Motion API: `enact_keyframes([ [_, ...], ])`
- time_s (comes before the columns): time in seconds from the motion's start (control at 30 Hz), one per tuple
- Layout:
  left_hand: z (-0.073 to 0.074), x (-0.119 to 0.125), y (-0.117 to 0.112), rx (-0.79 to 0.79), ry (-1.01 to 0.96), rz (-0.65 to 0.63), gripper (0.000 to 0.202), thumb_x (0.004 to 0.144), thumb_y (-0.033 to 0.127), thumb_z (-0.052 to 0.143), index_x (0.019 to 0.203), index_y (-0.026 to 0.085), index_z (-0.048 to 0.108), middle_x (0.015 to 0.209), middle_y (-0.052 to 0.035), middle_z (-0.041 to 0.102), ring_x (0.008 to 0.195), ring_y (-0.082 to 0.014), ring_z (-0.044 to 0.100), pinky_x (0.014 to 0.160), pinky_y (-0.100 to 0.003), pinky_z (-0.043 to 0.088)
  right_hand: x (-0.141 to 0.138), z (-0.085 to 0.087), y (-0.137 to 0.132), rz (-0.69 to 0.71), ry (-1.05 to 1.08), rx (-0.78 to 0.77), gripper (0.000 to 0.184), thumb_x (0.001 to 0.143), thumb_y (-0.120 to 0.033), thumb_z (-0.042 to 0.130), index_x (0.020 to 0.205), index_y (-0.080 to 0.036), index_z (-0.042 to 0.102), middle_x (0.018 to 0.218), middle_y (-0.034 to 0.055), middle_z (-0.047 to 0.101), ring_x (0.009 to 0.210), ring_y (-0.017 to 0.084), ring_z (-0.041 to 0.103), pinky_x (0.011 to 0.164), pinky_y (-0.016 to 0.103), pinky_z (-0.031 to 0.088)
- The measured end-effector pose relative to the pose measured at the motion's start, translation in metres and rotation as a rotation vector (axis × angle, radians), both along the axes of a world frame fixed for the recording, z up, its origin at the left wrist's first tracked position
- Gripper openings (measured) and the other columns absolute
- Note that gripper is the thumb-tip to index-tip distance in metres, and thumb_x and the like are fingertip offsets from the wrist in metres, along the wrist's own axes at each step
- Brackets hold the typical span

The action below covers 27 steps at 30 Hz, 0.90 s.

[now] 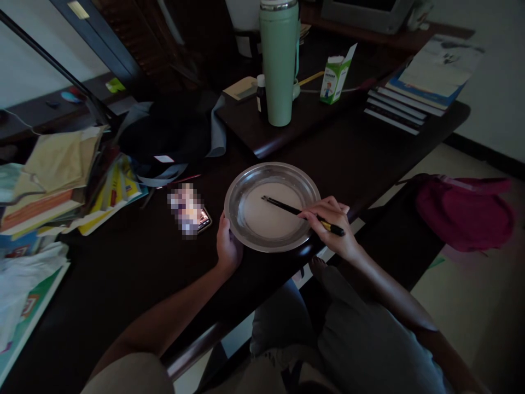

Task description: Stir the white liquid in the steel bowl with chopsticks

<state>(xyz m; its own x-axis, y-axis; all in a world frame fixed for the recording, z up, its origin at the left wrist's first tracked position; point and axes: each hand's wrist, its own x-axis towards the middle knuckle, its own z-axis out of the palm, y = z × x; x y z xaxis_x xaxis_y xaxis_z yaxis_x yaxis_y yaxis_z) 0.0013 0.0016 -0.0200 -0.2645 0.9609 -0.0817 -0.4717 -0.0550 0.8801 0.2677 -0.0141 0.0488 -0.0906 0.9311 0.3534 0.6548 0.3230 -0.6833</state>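
Note:
A round metal bowl (273,244) with a wide rim sits at the dark table's front edge. Inside it is a flat whitish layer (266,219); I cannot tell whether it is liquid or solid. My left hand (228,243) grips the bowl's left side, thumb up by the rim and the other fingers hidden beneath. In my right hand (332,227) is a slim black pen-like stick (283,206) with a yellow band near its back end. Its tip points left over the whitish layer; contact is unclear. Left of the bowl lies a lit phone (204,221), its screen partly blurred.
Behind the bowl stand a tall green tumbler (279,65), a small dark bottle (261,96) and a green-white carton (334,79). Books (414,96) are stacked at back right, papers and books (61,175) at left. A black bag (172,131) lies behind the phone.

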Motion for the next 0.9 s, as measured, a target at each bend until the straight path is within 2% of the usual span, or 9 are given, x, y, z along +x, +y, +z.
enact_keyframes([
  [0.13,0.003,-0.003,-0.001,-0.004,-0.006,-0.001,0.044,0.094,0.057,0.076,0.127,0.029,0.079,0.134,-0.0059,0.081,0.133,-0.0300,0.072,0.119,-0.046,0.054,0.009,0.010,-0.004,-0.080,-0.022,0.030,0.030,0.109,-0.038,0.059,0.094,-0.035,0.085,0.101,0.0007,0.086,0.100,0.027,0.071,0.094,0.050,0.039],
  [0.33,-0.002,-0.004,0.000,-0.008,0.004,-0.008,0.044,0.097,0.057,0.072,0.130,0.029,0.078,0.134,-0.0068,0.081,0.137,-0.0321,0.070,0.120,-0.049,0.054,0.031,0.031,-0.020,-0.102,-0.025,0.028,0.030,0.109,-0.038,0.061,0.090,-0.034,0.084,0.091,0.0005,0.083,0.090,0.025,0.072,0.091,0.048,0.041],
  [0.47,-0.005,-0.003,0.002,-0.006,-0.013,-0.002,0.044,0.094,0.057,0.077,0.127,0.028,0.079,0.130,-0.0061,0.082,0.132,-0.0315,0.073,0.118,-0.048,0.055,0.042,0.040,-0.028,-0.009,0.032,-0.025,0.029,0.109,-0.039,0.063,0.090,-0.035,0.085,0.088,0.0001,0.083,0.086,0.024,0.073,0.085,0.047,0.044],
  [0.6,-0.004,-0.002,0.004,0.016,-0.019,-0.004,0.045,0.092,0.057,0.080,0.126,0.027,0.081,0.126,-0.0047,0.083,0.124,-0.0287,0.076,0.114,-0.045,0.058,0.041,0.046,-0.030,0.118,0.109,-0.103,0.032,0.109,-0.042,0.063,0.089,-0.032,0.085,0.088,0.0012,0.084,0.086,0.023,0.074,0.083,0.046,0.046],
  [0.73,-0.002,-0.002,0.004,0.025,-0.024,0.007,0.045,0.092,0.058,0.080,0.125,0.028,0.081,0.126,-0.0038,0.083,0.121,-0.0274,0.077,0.112,-0.042,0.059,0.027,0.040,-0.025,0.162,0.136,-0.132,0.036,0.110,-0.047,0.062,0.087,-0.032,0.084,0.085,0.0006,0.083,0.086,0.023,0.072,0.084,0.047,0.043],
  [0.9,-0.001,-0.001,0.003,0.027,-0.013,0.003,0.044,0.093,0.059,0.079,0.124,0.029,0.081,0.124,-0.0038,0.083,0.122,-0.0286,0.076,0.112,-0.044,0.059,0.009,0.017,-0.014,0.125,0.127,-0.096,0.042,0.110,-0.055,0.056,0.091,-0.033,0.086,0.092,0.0020,0.085,0.094,0.026,0.071,0.087,0.048,0.041],
])
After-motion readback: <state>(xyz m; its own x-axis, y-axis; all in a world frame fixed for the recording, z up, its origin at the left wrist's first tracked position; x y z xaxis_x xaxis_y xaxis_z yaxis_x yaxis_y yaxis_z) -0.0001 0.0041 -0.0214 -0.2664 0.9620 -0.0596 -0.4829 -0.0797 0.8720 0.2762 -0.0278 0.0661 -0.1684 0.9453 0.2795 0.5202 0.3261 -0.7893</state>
